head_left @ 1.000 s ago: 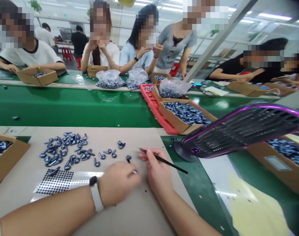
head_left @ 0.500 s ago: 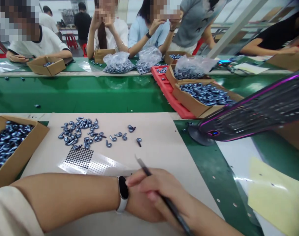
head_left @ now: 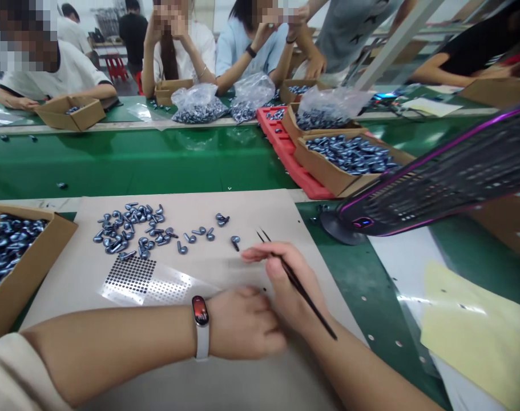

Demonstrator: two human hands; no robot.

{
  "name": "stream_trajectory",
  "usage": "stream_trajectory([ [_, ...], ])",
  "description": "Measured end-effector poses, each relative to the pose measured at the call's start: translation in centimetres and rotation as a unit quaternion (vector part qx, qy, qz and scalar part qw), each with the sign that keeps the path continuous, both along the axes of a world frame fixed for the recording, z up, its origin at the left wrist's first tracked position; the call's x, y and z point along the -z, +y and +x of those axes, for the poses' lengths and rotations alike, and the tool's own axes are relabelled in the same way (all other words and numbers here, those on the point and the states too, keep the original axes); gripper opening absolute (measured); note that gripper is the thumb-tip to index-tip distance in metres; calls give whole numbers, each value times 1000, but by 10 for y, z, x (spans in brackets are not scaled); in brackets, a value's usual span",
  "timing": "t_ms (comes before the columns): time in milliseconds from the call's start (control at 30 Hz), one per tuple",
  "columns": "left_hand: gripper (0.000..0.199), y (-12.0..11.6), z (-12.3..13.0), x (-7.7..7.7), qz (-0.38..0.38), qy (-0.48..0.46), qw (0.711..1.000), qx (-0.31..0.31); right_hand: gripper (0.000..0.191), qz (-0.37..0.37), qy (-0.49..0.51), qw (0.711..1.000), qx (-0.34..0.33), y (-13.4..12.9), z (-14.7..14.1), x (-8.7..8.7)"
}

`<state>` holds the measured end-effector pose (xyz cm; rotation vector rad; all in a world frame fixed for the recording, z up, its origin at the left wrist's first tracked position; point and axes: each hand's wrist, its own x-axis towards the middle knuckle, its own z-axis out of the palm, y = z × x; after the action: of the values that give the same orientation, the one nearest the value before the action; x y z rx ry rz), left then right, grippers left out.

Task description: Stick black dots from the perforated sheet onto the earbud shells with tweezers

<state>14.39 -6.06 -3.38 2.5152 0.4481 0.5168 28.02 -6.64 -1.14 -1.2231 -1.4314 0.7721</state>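
Dozens of blue-grey earbuds (head_left: 7,245) lie heaped in a cardboard tray (head_left: 49,234) at the near left of the green desk (head_left: 127,165); just right of that tray, a beige mat (head_left: 260,214) covers the desk; on its far left sits a loose cluster of earbuds (head_left: 129,225), with strays trailing right, and a lone earbud (head_left: 235,242) lies just beyond the hands; a shiny sheet (head_left: 144,282) printed with tiny black dots lies touching the cluster's near edge; the left hand (head_left: 242,322), wearing a white band watch (head_left: 200,325), is low on the mat, its fingers loosely curled and blurred, so I cannot tell whether it has hold of anything small; the right hand (head_left: 285,279), just beside it, grips black tweezers (head_left: 305,294) like a pen, their slightly parted tips pointing far, with nothing visible between them; further right stands a black desk fan (head_left: 435,177) with a purple rim, tilted over the desk; a yellow sheet (head_left: 474,325) lies at the near right; beyond the desk's far belt, a red tray (head_left: 281,148) carries cardboard boxes of earbuds, and co-workers sit along the far side.
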Motion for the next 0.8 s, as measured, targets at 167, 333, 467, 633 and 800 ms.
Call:
stream_trajectory([
  [167,25,12,-17,-13,-198,-86,947,-236,31,-50,-78,994,54,29,9,23],
  [333,17,20,-28,-9,-309,-146,868,-361,11,-54,-174,983,31,41,7,30],
  [467,18,21,-27,-6,-329,-184,858,-349,11,-48,-198,979,6,42,1,31],
  [633,15,23,-26,-8,-369,-186,842,-347,10,-40,-207,977,-9,40,-3,32],
  [800,10,24,-27,-4,-365,-171,845,-350,10,-30,-203,979,-11,37,-2,30],
])
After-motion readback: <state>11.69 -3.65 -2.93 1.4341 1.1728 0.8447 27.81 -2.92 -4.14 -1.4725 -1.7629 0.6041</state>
